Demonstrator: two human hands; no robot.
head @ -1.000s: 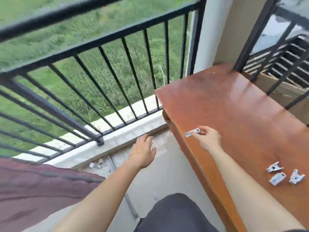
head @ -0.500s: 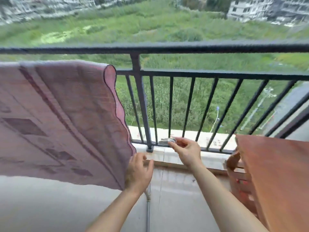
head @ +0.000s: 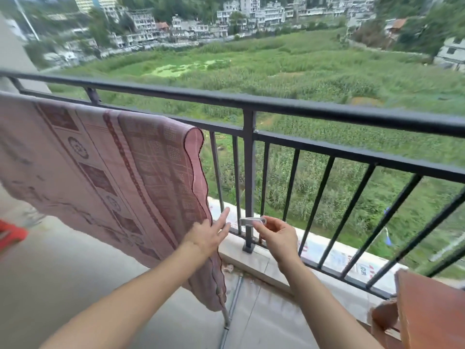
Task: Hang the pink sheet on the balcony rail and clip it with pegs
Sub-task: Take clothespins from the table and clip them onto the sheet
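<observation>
while right hand [head: 279,238] pinches grey peg [head: 253,221] between thumb and fingertips, low by foot of rail post, best move looks like: raise peg to sheet's fold, squeeze wide, bite cloth and bar together near free edge. left hand [head: 208,235] flat, fingers straight, touching pink sheet [head: 113,172] at lower right edge. both forearms reach forward. sheet draped over crossbar of balcony rail [head: 327,110], left stretch; no peg visible on it.
</observation>
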